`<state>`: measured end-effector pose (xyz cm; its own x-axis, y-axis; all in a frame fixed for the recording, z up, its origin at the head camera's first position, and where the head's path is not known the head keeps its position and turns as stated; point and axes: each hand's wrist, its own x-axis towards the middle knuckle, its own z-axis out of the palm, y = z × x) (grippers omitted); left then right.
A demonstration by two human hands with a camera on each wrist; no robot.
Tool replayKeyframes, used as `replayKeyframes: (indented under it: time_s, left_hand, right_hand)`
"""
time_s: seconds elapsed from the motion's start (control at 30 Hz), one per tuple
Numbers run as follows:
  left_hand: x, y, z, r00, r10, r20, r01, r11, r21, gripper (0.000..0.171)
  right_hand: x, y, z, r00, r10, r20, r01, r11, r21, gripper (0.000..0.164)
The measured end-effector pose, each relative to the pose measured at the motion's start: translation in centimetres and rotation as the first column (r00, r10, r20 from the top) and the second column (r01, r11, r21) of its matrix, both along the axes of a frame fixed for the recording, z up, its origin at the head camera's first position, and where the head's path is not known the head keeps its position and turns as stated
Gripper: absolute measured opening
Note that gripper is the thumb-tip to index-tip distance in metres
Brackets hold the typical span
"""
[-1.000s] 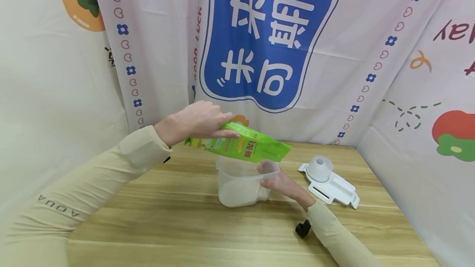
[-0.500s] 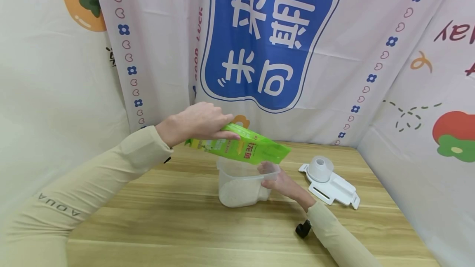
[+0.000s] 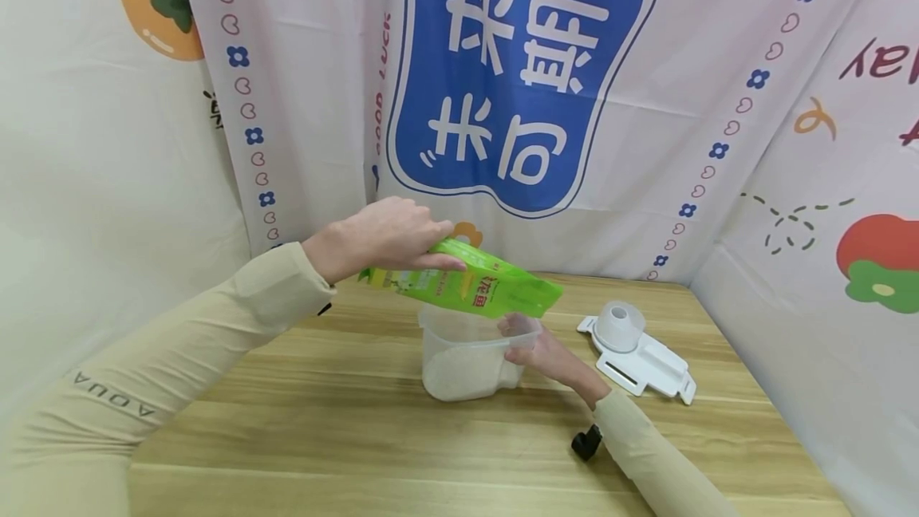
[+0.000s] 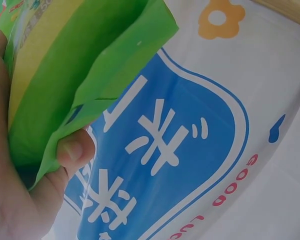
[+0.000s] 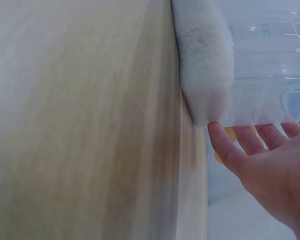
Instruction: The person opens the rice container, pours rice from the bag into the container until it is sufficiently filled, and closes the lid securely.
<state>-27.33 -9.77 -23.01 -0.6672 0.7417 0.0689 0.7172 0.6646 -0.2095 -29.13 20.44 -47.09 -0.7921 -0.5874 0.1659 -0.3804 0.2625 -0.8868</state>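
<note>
Left hand (image 3: pixel 391 234) is gripping the green bag (image 3: pixel 474 282) from above near its middle, the thumb lying along the near face, and is holding it tilted over the clear container (image 3: pixel 479 343), the bag's right end dipping lower. From where I'm standing, I'm not seeing any grain falling, and the bag's opening isn't showing well enough to judge. Its film is creasing under the grip, so I'm reading it as soft, light and rather slick, likely to be folding wherever it's pinched; how much it's still holding I can't tell. A broad hold across the body is looking surer than a fingertip pinch on one edge.

Right hand (image 3: pixel 534 351) is clasping the container's right end, thumb on the near side, fingers on the far side. That container is standing upright on the wooden surface (image 3: pixel 359 453), back toward the far edge. White grain (image 5: pixel 205 60) is filling its lower part and probably weighting the base, while the thin plastic walls are looking fairly stiff and smooth; low on the sides is seeming the steadier place for holding it. Toward the surface's far right corner, a white lid (image 3: pixel 646 365) is lying, bearing a translucent cup (image 3: pixel 619 328).
</note>
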Motion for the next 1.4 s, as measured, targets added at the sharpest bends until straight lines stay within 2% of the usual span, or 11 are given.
replayKeyframes:
  time_s: [0.6, 0.87, 1.13, 1.4]
  left_hand:
    - [-0.11, 0.18, 0.10, 1.000, 0.002, -0.006, -0.002, 1.000, -0.011, 0.054]
    - [-0.19, 0.23, 0.22, 1.000, -0.008, -0.010, 0.008, 1.000, -0.007, 0.054]
    - [-0.19, 0.32, 0.03, 1.000, 0.004, -0.004, -0.004, 1.000, -0.020, 0.054]
    - [-0.14, 0.63, -0.34, 1.000, -0.007, 0.006, 0.008, 0.999, -0.038, 0.054]
  right_hand:
    - [-0.04, 0.06, -0.15, 0.999, -0.025, 0.022, 0.025, 1.000, 0.019, 0.073]
    - [-0.04, 0.06, -0.14, 0.999, -0.009, 0.037, 0.010, 1.000, -0.011, 0.072]
    - [-0.13, 0.00, -0.12, 1.000, -0.007, 0.014, 0.007, 1.000, 0.006, 0.073]
    - [0.07, 0.06, 0.05, 0.997, -0.009, -0.077, 0.014, 0.998, 0.068, 0.074]
